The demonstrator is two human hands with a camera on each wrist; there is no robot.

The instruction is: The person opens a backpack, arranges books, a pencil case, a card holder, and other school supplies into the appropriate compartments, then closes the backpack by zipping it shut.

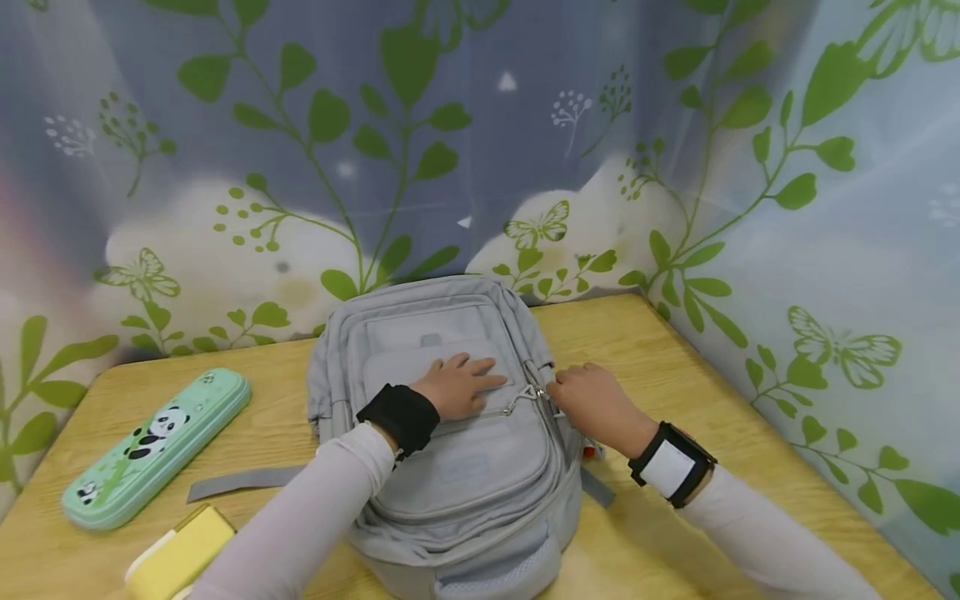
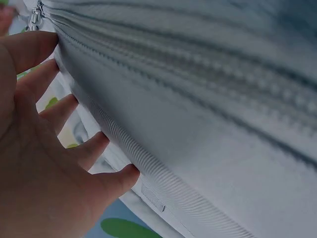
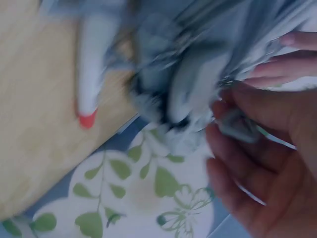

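Note:
A light grey backpack (image 1: pixel 465 467) lies on its back on the wooden table. My left hand (image 1: pixel 459 387) rests on its front pocket with fingers spread; in the left wrist view the fingertips (image 2: pixel 130 172) press the fabric beside the zipper teeth. At the bag's right side my right hand (image 1: pixel 592 404) pinches a zipper pull between thumb and fingers. In the right wrist view a small grey tab (image 3: pixel 238 126) hangs within the curl of that right hand (image 3: pixel 267 148). Another zipper pull (image 1: pixel 508 409) shows on the front pocket, between the hands.
A green panda pencil case (image 1: pixel 161 450) lies at the left of the table. Nearer me is a yellow and white object (image 1: pixel 183 554), partly behind my left sleeve. A white stick-like item with a red tip (image 3: pixel 87 120) sits by the bag's side. A leaf-patterned curtain (image 1: pixel 420 150) hangs behind.

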